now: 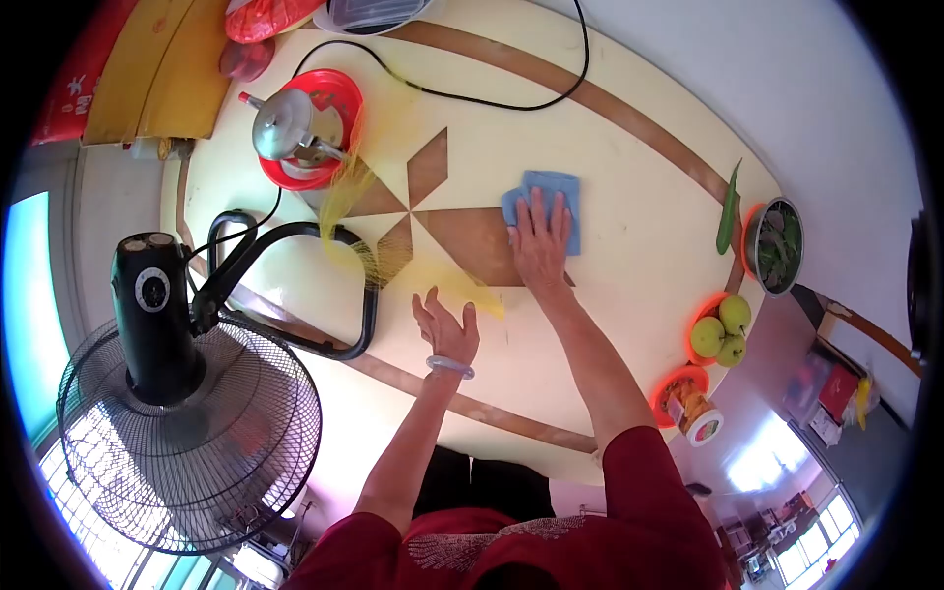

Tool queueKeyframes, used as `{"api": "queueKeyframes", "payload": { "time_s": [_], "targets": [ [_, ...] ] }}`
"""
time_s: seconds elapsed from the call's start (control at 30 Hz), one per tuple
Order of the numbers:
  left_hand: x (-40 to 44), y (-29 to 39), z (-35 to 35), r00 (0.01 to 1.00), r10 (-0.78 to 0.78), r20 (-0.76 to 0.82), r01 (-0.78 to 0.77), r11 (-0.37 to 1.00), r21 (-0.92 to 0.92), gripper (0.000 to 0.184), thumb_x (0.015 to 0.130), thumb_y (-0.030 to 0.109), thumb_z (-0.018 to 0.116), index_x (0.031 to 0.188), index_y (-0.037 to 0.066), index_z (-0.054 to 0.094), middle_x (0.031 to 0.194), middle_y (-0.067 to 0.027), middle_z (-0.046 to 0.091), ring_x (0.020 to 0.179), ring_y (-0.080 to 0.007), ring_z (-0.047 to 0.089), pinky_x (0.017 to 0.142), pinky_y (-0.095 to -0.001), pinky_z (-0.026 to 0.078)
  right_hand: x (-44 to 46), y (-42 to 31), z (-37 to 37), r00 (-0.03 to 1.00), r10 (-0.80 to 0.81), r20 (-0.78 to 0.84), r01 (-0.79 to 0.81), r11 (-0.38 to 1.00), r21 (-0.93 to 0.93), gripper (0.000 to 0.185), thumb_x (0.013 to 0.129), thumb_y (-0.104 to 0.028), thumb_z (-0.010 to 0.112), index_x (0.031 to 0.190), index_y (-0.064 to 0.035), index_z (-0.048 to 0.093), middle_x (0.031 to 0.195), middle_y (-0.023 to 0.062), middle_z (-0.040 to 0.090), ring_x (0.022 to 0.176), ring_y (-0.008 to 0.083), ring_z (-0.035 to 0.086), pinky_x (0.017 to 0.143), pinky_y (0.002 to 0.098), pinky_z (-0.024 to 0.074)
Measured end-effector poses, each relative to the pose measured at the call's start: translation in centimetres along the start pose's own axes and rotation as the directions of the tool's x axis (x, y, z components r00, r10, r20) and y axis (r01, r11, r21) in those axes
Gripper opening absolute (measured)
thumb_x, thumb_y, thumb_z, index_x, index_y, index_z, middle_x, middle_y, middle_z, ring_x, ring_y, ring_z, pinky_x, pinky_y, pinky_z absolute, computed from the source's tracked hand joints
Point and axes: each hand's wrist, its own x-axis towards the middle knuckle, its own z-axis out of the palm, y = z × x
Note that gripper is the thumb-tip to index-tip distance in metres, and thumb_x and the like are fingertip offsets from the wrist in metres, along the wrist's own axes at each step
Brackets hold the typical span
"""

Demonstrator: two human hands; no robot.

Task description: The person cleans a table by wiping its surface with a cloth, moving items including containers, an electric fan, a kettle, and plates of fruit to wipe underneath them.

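My right hand (pixel 541 236) lies flat on a folded blue cloth (pixel 568 192), its fingers stretched forward over the cloth on the tabletop. My left hand (pixel 449 329) is open and empty, fingers apart and slightly curled, with a pale bracelet (pixel 450 367) around the wrist. Just beyond it, a sheer yellow mesh net (pixel 457 280) trails across the table. The net reaches up to a red basin (pixel 351 93) at the far left. A metal kettle (pixel 280 125) stands in that basin.
A black fan (pixel 192 433) lies across the left edge, its tubular stand (pixel 369 305) on the table. A black cord (pixel 462 96) curves along the back. At right are a green gourd (pixel 728 211), a bowl of leaves (pixel 775 246), green apples (pixel 706 336) and a jar (pixel 691 408).
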Motion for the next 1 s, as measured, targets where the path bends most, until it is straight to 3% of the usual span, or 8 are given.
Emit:
{"api": "queueKeyframes", "payload": {
  "time_s": [0.1,0.17,0.37,0.57,0.73,0.83,0.9,1.0],
  "targets": [
    [0.1,2.2,1.1,0.987,0.147,-0.057,-0.137,0.978,0.157,0.064,0.077,0.02,0.061,0.128,-0.001,0.027,0.131,-0.0325,0.017,0.119,-0.0489,0.021,0.095,-0.0559,0.021,3.4,-0.9,-0.4,0.983,-0.135,0.127,0.12,0.985,0.123,0.042,0.086,-0.032,0.047,0.124,-0.0131,0.048,0.14,0.0088,0.032,0.129,0.0378,0.024,0.103,0.05,0.0206],
    [-0.1,4.6,1.7,0.962,0.273,0.008,-0.27,0.945,0.183,0.062,0.078,0.021,0.059,0.127,0.0,0.028,0.131,-0.0307,0.018,0.12,-0.0459,0.022,0.095,-0.055,0.021,5.4,-2.0,1.1,0.914,-0.406,0.009,0.406,0.914,0.006,0.042,0.085,-0.033,0.048,0.123,-0.0155,0.049,0.139,0.0068,0.033,0.129,0.0353,0.026,0.104,0.0475,0.0211],
    [6.5,4.1,5.7,0.966,0.244,-0.082,-0.214,0.938,0.273,0.073,0.081,0.03,0.052,0.133,-0.006,0.016,0.137,-0.0358,0.006,0.128,-0.0502,0.006,0.102,-0.0544,0.01,11.9,-3.0,2.2,0.884,-0.462,-0.07,0.468,0.872,0.143,0.049,0.082,-0.042,0.05,0.127,-0.0249,0.045,0.141,0.0056,0.03,0.131,0.0327,0.022,0.106,0.0465,0.0184],
    [16.2,4.0,3.3,0.996,-0.066,-0.061,0.088,0.85,0.52,0.086,0.084,0.058,0.037,0.14,0.004,0.001,0.139,-0.0353,-0.007,0.129,-0.051,-0.009,0.102,-0.0593,0.002,14.0,9.0,-0.8,0.983,-0.075,-0.167,0.047,0.984,-0.17,0.05,0.081,-0.038,0.05,0.128,-0.0214,0.043,0.138,0.0112,0.032,0.128,0.0324,0.026,0.103,0.0485,0.0208],
    [17.2,6.4,1.4,0.949,-0.275,0.157,0.125,0.782,0.611,0.11,0.07,0.07,0.048,0.139,0.008,-0.011,0.136,-0.036,-0.019,0.126,-0.0523,-0.017,0.1,-0.0617,-0.001,10.0,13.6,-0.5,0.844,0.416,-0.338,-0.515,0.804,-0.298,0.056,0.086,-0.04,0.044,0.134,-0.0125,0.035,0.14,0.0192,0.025,0.127,0.0436,0.022,0.101,0.0538,0.0192],
    [18.1,7.6,-0.2,0.883,-0.372,0.288,0.107,0.754,0.648,0.129,0.059,0.071,0.061,0.137,0.007,-0.02,0.134,-0.0372,-0.022,0.125,-0.0526,-0.019,0.1,-0.0613,-0.001,8.4,4.6,1.0,0.99,0.134,-0.033,-0.138,0.951,-0.277,0.053,0.085,-0.033,0.048,0.131,-0.0075,0.038,0.141,0.0186,0.025,0.128,0.0434,0.021,0.101,0.0548,0.0193],
    [18.4,7.7,-0.2,0.841,-0.433,0.324,0.086,0.698,0.711,0.132,0.057,0.069,0.065,0.136,0.007,-0.021,0.134,-0.0372,-0.023,0.125,-0.0526,-0.02,0.101,-0.0609,-0.001,9.5,-1.8,0.5,0.976,-0.186,0.116,0.176,0.98,0.09,0.051,0.081,-0.027,0.053,0.126,-0.0062,0.043,0.139,0.0154,0.029,0.129,0.0398,0.022,0.103,0.0521,0.0197],
    [18.2,8.7,-0.6,0.829,-0.466,0.311,0.118,0.688,0.717,0.138,0.052,0.064,0.072,0.136,0.008,-0.023,0.134,-0.0363,-0.023,0.126,-0.0514,-0.02,0.102,-0.0592,-0.001,15.2,-5.5,1.2,0.894,-0.446,-0.042,0.443,0.868,0.224,0.046,0.078,-0.027,0.056,0.12,-0.0124,0.051,0.137,0.0105,0.034,0.127,0.0335,0.027,0.104,0.0466,0.0211]
  ]
}}
